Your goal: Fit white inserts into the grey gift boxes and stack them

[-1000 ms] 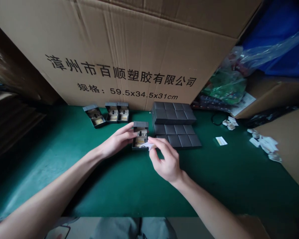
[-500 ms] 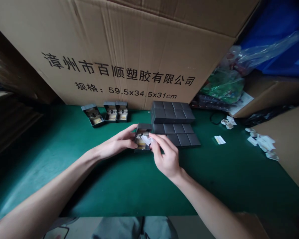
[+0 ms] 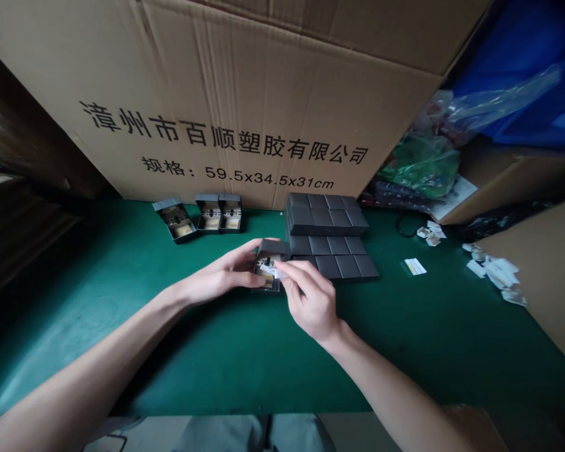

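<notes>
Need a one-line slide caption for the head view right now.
Left hand steadies open dark box; right hand pinches white piece at its opening, over green mat.

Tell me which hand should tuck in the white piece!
Probably the right hand: its fingers pinch the small white piece at the open black box, while the left hand holds that box.

Left hand [image 3: 223, 274] cupped; right hand [image 3: 313, 302] pinching, fingers [image 3: 294, 269] bent

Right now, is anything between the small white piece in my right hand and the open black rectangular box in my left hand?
Nothing visible: the white piece in your right hand is at the open black box held by your left hand. The stacked black boxes sit aside.
</notes>
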### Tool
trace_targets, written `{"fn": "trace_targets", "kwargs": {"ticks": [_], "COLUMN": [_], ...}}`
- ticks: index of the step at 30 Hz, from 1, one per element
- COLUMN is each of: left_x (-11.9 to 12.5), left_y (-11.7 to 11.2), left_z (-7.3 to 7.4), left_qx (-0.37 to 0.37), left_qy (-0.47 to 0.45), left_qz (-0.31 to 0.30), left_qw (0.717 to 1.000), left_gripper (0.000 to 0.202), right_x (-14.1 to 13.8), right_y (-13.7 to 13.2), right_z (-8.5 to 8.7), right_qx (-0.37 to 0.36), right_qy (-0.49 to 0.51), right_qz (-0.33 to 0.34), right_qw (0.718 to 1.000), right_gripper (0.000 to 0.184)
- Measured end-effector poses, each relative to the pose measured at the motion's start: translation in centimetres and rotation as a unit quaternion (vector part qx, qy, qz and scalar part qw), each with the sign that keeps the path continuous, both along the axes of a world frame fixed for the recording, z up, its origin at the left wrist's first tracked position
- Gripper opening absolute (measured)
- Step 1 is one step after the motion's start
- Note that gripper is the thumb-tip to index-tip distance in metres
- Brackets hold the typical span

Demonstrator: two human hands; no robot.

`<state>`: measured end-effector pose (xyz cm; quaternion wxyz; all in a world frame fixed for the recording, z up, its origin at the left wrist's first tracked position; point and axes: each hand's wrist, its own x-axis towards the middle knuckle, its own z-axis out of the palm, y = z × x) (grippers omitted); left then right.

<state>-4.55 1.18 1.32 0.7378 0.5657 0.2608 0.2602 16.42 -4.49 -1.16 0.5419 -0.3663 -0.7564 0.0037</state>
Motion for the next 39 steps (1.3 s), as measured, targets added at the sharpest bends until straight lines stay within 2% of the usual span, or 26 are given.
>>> {"fn": "trace_targets", "kwargs": {"ticks": [6,18,23,29,39], "left_x": [0.4,0.9,0.8,0.6,1.2], "left_y": [-0.4,-0.5,-0.4,-0.4,-1.2], "left_z": [0.2,-0.3,-0.4,-0.6,0.0], "left_qx": [0.023,0.081,0.080,0.121,0.154], "left_qy": [0.022,0.037,0.041,0.076,0.110], "left_qz": [-0.001,0.021,0.024,0.029,0.051], "left_qw": [0.999,0.996,0.996,0.989,0.981], "left_gripper": [0.068,0.061,0.060,0.059,0.058], "right_x": [-0.2,-0.1,-0.1,-0.2,-0.5], "right_y": [0.0,0.2,0.2,0.2,0.1], "right_z": [-0.2,0.0,0.0,-0.2,-0.2], "right_qx": [0.032,0.027,0.029,0.023,0.044], "right_qy": [-0.060,-0.136,-0.145,-0.143,-0.150], "right_qz": [-0.008,-0.013,-0.023,-0.005,-0.025], "right_qw": [0.998,0.990,0.989,0.989,0.987], "right_gripper": [0.024,0.026,0.027,0.026,0.024]}}
